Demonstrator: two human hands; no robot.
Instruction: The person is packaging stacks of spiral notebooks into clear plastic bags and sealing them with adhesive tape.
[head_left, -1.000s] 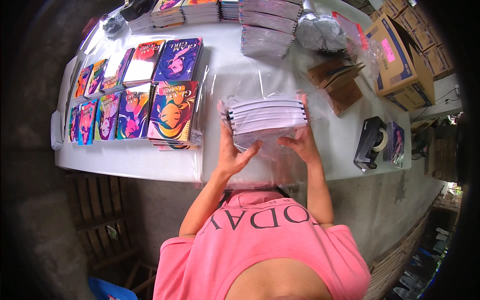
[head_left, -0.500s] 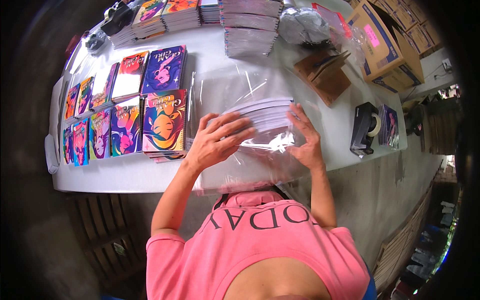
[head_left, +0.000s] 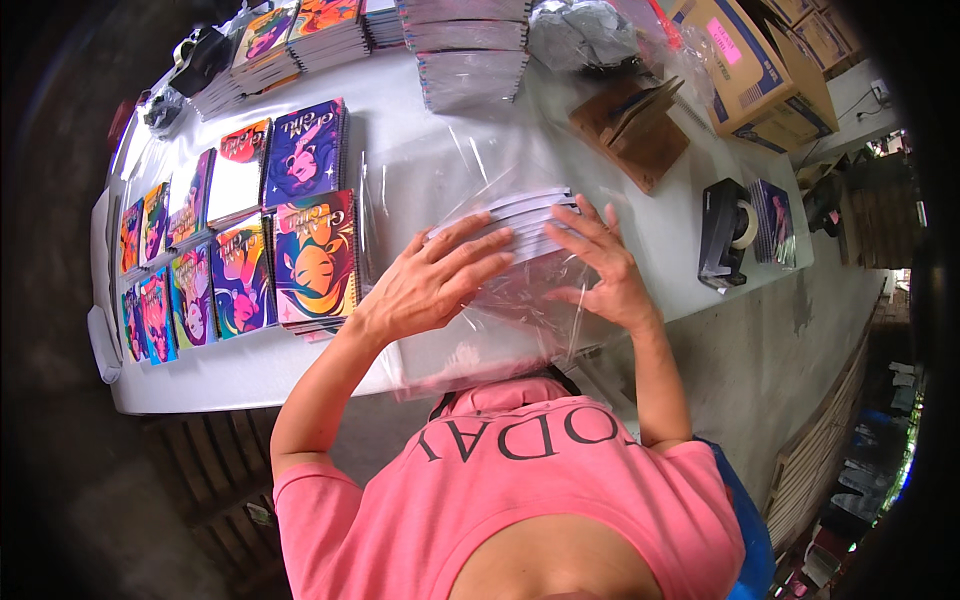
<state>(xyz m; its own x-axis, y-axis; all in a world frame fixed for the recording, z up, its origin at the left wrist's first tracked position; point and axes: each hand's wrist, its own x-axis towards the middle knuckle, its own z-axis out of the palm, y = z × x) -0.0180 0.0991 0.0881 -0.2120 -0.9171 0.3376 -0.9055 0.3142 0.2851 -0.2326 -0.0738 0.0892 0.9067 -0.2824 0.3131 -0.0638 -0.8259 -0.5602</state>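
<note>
In front of me a stack with white page edges lies tilted in clear plastic film. The film spreads loosely over the table and hangs to its near edge. My left hand rests its stretched fingers over the stack's left side. On the other side, my right hand is open, with its fingers spread over the right end and its thumb apart, touching the film. Both hands partly hide the stack, and its covers cannot be made out.
Two rows of colourful spiral notebooks cover the table's left. A tall wrapped pile stands at the back. Toward the right are a brown wooden holder, a black tape dispenser, a wrapped notebook and a cardboard box.
My right hand has shifted inward, its fingers now over the stack's right end. My left hand stays on the left side. The whole view has turned slightly.
</note>
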